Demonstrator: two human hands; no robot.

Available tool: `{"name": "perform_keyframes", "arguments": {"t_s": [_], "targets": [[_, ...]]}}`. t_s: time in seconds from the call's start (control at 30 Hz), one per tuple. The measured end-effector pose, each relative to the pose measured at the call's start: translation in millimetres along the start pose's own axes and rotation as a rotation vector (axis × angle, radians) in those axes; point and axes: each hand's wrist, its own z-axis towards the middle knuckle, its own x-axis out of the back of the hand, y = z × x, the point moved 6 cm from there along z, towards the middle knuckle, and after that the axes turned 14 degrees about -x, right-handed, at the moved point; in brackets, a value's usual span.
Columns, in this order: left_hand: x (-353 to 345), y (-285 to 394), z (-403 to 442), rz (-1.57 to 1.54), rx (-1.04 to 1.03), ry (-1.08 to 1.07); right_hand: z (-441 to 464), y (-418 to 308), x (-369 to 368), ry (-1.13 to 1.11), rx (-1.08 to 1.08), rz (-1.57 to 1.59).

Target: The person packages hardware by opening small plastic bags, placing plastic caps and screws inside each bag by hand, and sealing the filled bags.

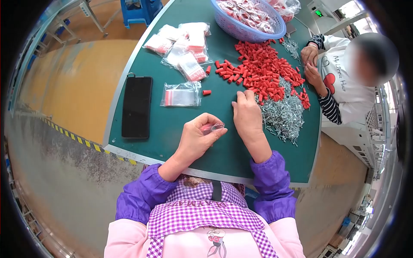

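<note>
1. Left hand [200, 133] has a small clear bag [218, 127] pinched between thumb and fingers, something red showing at it. That bag's basically between the two hands, nearer the lap than the right one.
2. Right hand [248, 112] reaches farther out, fingers bent and fairly close together, right at the edge of the red plugs [266, 64]. Can't tell if it's holding anything, the fingertips are too hard to make out.
3. Progress, as far as I can judge: this bag looks part-filled and unsealed. Loads left too, with a big loose heap of plugs ahead of the right hand and a pile of screws [282, 118] just right of it.
4. The bag's long axis looks roughly sideways, mouth end toward the right hand, I think. Plugs and screws point every which way.
5. Ahead of the left hand there's a flat packet [183, 95] lying sideways, a lone plug just beside it, and more packets [189, 64] beyond.
6. Phone [137, 107] is off to the left hand's left, long side running away from the person.
7. Farthest out past the right hand: a basin [238, 31] heaped with filled bags [251, 15], so plenty look done. Co-worker's hands [314, 76] are over to the right.
</note>
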Motion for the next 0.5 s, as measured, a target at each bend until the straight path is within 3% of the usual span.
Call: {"name": "perform_keyframes", "arguments": {"t_s": [0.07,0.27,0.37,0.5], "targets": [[2.3,0.0,-0.4,0.003,0.016,0.007,0.4,3.6,-7.0,-0.061,-0.006,-0.027],[2.6,1.7,3.3,0.015,0.018,0.014,-6.2,3.3,-6.5,0.035,0.077,-0.003],[3.7,0.6,4.6,0.081,-0.028,0.009,-7.5,9.0,-2.5,0.003,0.049,0.129],[1.5,-6.8,8.6,0.171,-0.03,-0.017,-14.2,16.9,2.2,-0.27,-0.321,0.83]]}}
